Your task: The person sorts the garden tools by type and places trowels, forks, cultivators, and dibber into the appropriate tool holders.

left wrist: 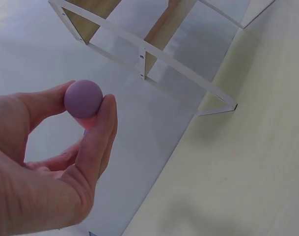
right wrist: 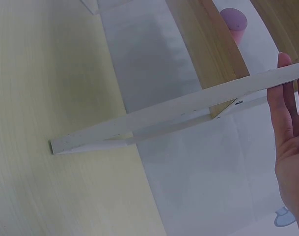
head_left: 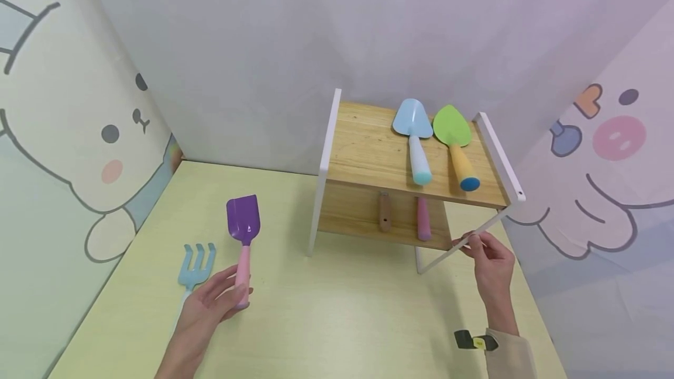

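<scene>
My left hand (head_left: 205, 309) grips a toy shovel (head_left: 244, 218) with a purple blade and pink handle, blade up, above the table. In the left wrist view, the handle's round mauve end (left wrist: 83, 98) pokes out between thumb and fingers. My right hand (head_left: 492, 262) pinches the white metal side frame of a two-tier wooden shelf (head_left: 363, 139). Fingers (right wrist: 282, 113) pass behind that frame (right wrist: 164, 109) in the right wrist view. Left of the shovel lies a light blue garden fork (head_left: 195, 271), its handle partly hidden by my left hand and wrist.
On the top board lie a light blue trowel (head_left: 412, 119) and a green trowel (head_left: 451, 126) with a yellow handle. A brown handle (head_left: 385, 212) and a pink handle (head_left: 423, 218) show on the lower board. Cartoon-printed curtains (head_left: 63, 133) flank the yellow table (head_left: 326, 320).
</scene>
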### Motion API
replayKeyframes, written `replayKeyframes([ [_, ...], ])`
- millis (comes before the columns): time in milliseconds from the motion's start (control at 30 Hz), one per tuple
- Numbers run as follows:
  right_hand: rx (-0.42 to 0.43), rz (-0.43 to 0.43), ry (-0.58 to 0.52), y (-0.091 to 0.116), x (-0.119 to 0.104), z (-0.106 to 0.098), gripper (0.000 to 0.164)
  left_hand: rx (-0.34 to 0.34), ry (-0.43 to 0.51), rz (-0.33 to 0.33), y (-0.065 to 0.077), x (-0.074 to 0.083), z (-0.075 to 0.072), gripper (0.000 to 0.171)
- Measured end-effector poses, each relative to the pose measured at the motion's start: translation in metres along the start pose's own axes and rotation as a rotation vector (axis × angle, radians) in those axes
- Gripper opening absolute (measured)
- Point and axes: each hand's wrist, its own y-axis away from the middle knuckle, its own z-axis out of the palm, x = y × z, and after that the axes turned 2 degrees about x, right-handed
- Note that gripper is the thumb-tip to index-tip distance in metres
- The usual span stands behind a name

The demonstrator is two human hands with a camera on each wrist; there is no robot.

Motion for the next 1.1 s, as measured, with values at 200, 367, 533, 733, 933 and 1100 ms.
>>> replayKeyframes([
  [200,0.011,0.011,0.013,0.0,-0.002,0.001,0.015,-0.046,0.028,0.057,0.007,0.013,0.005,0.053],
  [367,0.011,0.015,0.011,0.0,-0.003,0.002,0.018,-0.07,0.019,0.078,0.012,0.025,0.011,0.052],
  [533,0.0,0.011,0.009,0.0,-0.002,0.001,0.017,-0.073,0.021,0.102,0.015,0.036,0.018,0.053],
  [733,-0.024,-0.012,-0.04,0.0,0.0,0.001,0.014,-0.08,-0.006,0.13,0.023,0.048,0.022,0.052],
  [933,-0.001,0.004,-0.011,0.0,-0.002,0.002,0.014,-0.113,-0.05,0.201,0.034,0.061,0.027,0.053],
  [1100,0.007,0.013,-0.002,0.001,-0.003,0.002,0.016,-0.146,-0.059,0.268,0.041,0.073,0.033,0.054],
])
